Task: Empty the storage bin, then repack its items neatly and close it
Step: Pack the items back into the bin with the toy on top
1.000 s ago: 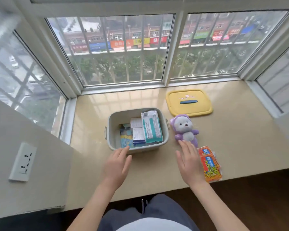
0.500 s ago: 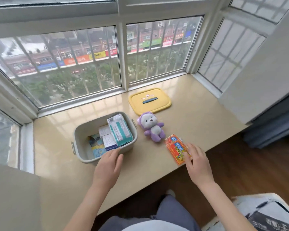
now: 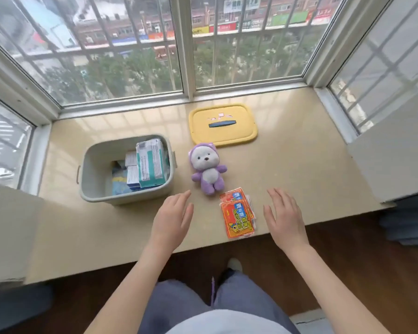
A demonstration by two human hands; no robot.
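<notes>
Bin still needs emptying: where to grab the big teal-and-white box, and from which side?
Likely its left long edge, reaching from above through the bin's bare left half: the teal-and-white box lies topmost against the right wall, its left edge resting over the smaller boxes.

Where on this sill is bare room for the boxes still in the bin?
Widest bare patch: sill right of the yellow lid and plush toy, up to the right window frame. Also the strip behind the bin and the near-left corner. Crowded: the middle, with left hand, orange packets, right hand.
</notes>
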